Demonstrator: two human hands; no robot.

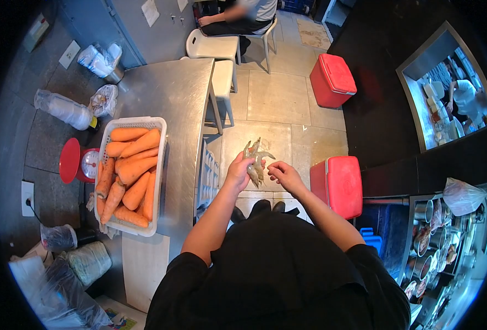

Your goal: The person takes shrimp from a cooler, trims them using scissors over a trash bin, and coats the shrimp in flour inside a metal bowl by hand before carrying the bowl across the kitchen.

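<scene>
- While gripping several shrimp (256, 171) in the left hand (238, 173), out in front, press lightly: likely slick and easily crushed.
- With the right hand (288, 179) just beside, drawn to a loose pinch, cannot tell if holding anything; probably best to handle one at a time.
- Keep well apart from carrots (136, 168) in basket (158, 192) on bench (180, 93), to the left.
- Guard against drops to floor (271, 104), showing beyond.
</scene>
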